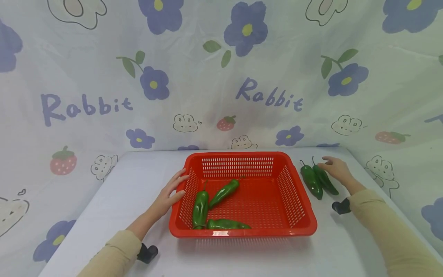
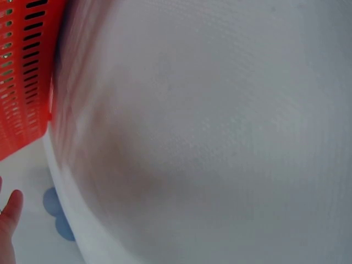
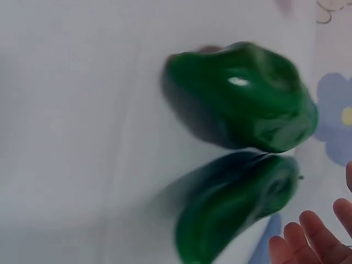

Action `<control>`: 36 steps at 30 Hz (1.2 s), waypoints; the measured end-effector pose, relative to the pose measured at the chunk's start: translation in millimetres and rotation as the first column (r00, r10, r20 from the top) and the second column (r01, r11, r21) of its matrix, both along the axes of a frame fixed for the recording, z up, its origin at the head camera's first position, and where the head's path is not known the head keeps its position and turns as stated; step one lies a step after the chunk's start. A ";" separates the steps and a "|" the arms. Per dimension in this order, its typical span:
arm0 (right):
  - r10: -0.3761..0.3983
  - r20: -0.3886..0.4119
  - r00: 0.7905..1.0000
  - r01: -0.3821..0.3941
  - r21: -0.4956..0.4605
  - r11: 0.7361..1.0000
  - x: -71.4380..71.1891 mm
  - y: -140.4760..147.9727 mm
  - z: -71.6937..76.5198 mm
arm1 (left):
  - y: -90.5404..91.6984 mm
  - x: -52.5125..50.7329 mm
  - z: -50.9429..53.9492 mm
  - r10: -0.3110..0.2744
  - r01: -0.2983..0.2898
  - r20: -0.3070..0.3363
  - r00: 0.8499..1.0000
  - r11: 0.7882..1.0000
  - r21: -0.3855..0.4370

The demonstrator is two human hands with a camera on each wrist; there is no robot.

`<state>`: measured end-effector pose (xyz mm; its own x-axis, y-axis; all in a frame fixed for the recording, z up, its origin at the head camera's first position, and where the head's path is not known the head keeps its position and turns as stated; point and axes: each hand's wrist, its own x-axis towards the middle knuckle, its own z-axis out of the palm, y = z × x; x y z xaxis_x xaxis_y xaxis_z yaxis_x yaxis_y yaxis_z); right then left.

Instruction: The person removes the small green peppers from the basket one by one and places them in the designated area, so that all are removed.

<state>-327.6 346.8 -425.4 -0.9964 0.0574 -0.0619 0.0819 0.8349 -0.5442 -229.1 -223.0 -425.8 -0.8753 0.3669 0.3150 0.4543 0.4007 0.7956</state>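
A red plastic basket point(image 1: 242, 232) stands mid-table with three green peppers inside: one upright in view at the left point(image 1: 200, 207), one slanting point(image 1: 225, 192), one lying along the near wall point(image 1: 228, 224). My left hand point(image 1: 169, 190) is at the basket's left rim, fingers extended; in the left wrist view part of the hand point(image 2: 10, 220) shows below the basket wall point(image 2: 25, 71). Right of the basket two more peppers point(image 1: 311, 181) point(image 3: 242, 99) lie side by side. My right hand point(image 1: 335, 169) is by the stem end of the right pepper point(image 1: 324, 179), its fingers point(image 3: 316, 242) spread and slightly bent.
The white table point(image 1: 138, 169) extends around the basket. Behind it and at both sides hangs a pale curtain point(image 1: 194, 88) printed with flowers, rabbits and strawberries. A black strap piece sits at each wrist.
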 end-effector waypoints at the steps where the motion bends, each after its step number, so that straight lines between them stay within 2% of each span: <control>1: 0.002 -0.016 1.000 -0.002 0.001 1.000 -0.8 -0.7 1.1 | 0.1 0.3 0.2 0.000 0.000 0.000 1.000 1.000 0.000; 2: 0.009 -0.026 1.000 -0.009 -0.002 1.000 -1.8 -0.6 2.4 | 0.3 0.6 0.6 0.000 0.000 -0.001 1.000 1.000 0.000; 4: 0.013 -0.036 0.999 -0.014 -0.020 1.000 8.6 -14.2 21.0 | 0.5 1.0 1.4 0.001 -0.001 0.000 1.000 1.000 0.000; 10: 0.075 -0.084 0.994 -0.078 -0.040 0.996 10.9 -25.0 40.7 | 0.9 1.5 2.2 0.003 -0.003 0.000 1.000 1.000 0.000; 13: 0.112 -0.076 0.991 -0.114 -0.032 0.993 10.9 -30.9 52.1 | 0.9 1.5 2.0 0.003 -0.003 0.000 1.000 1.000 -0.001; 24: 0.146 -0.022 0.989 -0.148 -0.075 0.986 14.1 -64.9 89.7 | 1.4 1.9 2.3 0.001 -0.001 0.008 1.000 1.000 0.006; 30: 0.169 -0.017 0.986 -0.170 -0.112 0.979 18.9 -83.0 103.6 | 1.0 1.2 1.7 0.001 -0.001 0.006 1.000 1.000 0.003; 36: 0.204 -0.044 0.978 -0.208 -0.138 0.968 23.3 -100.3 111.8 | 0.3 0.7 1.0 0.002 -0.002 0.012 1.000 1.000 0.001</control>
<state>-304.3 246.5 -313.6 -0.9873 -0.1569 -0.0258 -0.1015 0.7468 -0.6572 -228.4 -222.6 -424.8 -0.8800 0.3646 0.3045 0.4435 0.4010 0.8016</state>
